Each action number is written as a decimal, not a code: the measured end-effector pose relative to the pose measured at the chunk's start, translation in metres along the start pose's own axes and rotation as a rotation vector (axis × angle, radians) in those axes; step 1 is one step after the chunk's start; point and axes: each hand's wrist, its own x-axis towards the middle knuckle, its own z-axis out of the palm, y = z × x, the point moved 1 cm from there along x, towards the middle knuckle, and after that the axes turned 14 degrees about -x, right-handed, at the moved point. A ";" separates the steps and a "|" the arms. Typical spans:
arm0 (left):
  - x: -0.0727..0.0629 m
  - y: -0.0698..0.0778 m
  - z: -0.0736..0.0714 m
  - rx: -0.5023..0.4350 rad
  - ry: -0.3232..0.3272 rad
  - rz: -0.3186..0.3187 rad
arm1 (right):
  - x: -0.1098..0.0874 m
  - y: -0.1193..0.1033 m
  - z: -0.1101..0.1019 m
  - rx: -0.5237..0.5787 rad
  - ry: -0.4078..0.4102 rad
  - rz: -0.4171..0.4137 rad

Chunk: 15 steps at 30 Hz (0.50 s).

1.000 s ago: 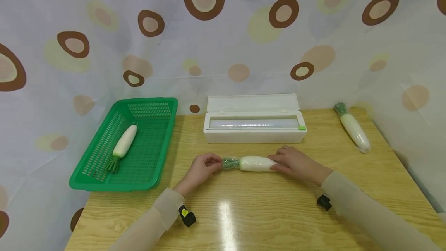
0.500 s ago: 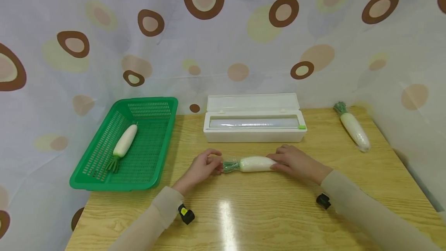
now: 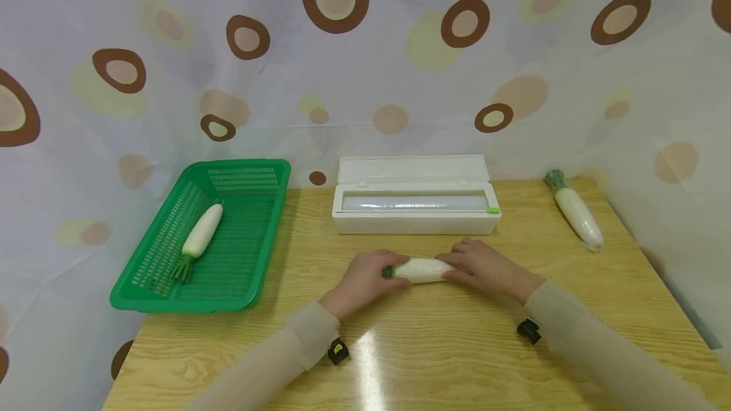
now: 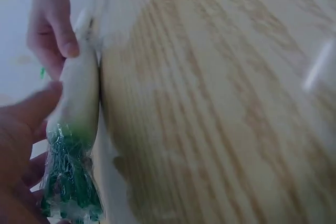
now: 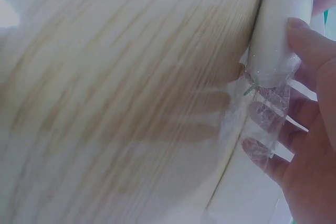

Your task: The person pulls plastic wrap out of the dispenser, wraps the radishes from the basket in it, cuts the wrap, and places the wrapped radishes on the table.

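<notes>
A white radish (image 3: 424, 270) in clear plastic wrap lies crosswise on the wooden table. Its leafy green end (image 4: 71, 177) points left, wrapped in crinkled film. My left hand (image 3: 365, 279) holds the radish near that end, thumb on the near side and fingers behind, covering most of the leaves in the head view. With thumb and fingers, my right hand (image 3: 487, 266) grips the tapered end. In the right wrist view, loose plastic film (image 5: 268, 111) bunches past the root tip, over some of the right fingers.
Behind the hands stands a white box (image 3: 417, 224), lid raised, with a roll of cling film (image 3: 414, 202) inside. A green basket (image 3: 268, 233) on the left holds an unwrapped radish (image 3: 202, 231). Another wrapped radish (image 3: 578, 213) lies back right. A patterned curtain (image 3: 365, 68) hangs behind.
My left hand has moved right from the tips of the leaves to the leafy end of the radish and now holds it there. The right hand keeps its grip in nearly the same place.
</notes>
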 end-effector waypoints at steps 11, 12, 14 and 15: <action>0.001 -0.003 0.002 -0.024 -0.009 -0.041 | -0.029 0.023 -0.008 0.103 -0.071 0.173; 0.001 -0.003 0.002 -0.022 -0.010 -0.039 | -0.032 0.025 -0.008 0.112 -0.073 0.186; 0.002 -0.003 0.002 -0.026 -0.013 -0.042 | -0.036 0.028 -0.010 0.140 -0.068 0.208; 0.002 -0.003 0.002 -0.029 -0.015 -0.043 | -0.038 0.028 -0.010 0.161 -0.060 0.212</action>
